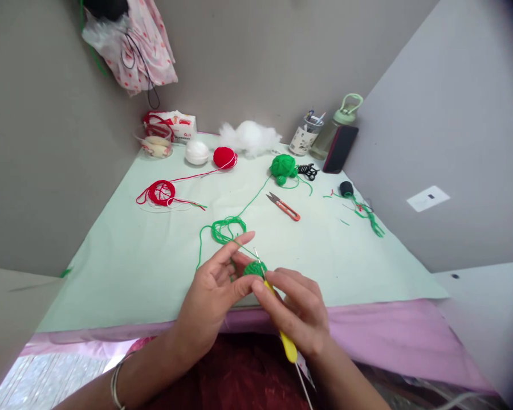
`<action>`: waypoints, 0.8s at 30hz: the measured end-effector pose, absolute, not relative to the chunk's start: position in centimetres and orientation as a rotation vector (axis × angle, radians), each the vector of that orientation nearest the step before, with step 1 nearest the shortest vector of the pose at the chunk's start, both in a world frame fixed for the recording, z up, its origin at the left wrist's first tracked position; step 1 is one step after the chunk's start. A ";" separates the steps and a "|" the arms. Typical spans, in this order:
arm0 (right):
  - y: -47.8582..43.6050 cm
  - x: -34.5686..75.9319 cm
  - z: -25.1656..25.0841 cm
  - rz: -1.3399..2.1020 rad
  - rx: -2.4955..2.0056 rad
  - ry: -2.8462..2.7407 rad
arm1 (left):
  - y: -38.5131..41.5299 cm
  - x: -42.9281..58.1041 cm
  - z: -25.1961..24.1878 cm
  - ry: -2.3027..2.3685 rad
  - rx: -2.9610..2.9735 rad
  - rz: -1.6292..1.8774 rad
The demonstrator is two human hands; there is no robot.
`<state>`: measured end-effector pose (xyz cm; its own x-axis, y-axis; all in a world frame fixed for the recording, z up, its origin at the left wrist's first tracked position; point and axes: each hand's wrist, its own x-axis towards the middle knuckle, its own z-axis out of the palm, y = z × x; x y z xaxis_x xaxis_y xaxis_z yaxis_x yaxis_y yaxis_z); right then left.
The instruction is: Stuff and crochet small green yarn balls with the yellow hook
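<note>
Between the thumb and fingers of my left hand (214, 279) is a small green crochet piece (253, 269). A strand of green yarn runs over its raised index finger from a loose green coil (227, 230) just beyond. My right hand (299, 304) grips a crochet hook (287, 345) by its yellow handle. The hook's metal tip points up and away from me, at the edge of the green piece. Whether a loop sits on the shaft is too small to tell.
Orange thread snips (284, 206) lie beyond my hands. Farther back are a green yarn ball (283, 165), black scissors (308, 171), a red yarn ball (224, 158), a red coil (161, 193), white stuffing (251, 138), a phone (341, 149) and a bottle (331, 134).
</note>
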<state>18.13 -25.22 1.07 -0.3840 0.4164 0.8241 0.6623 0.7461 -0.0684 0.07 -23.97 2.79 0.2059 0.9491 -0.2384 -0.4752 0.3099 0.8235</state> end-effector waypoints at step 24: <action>-23.8 19.6 3.2 0.730 -0.736 -1.644 | -22.9 -2.1 3.5 0.781 0.689 0.933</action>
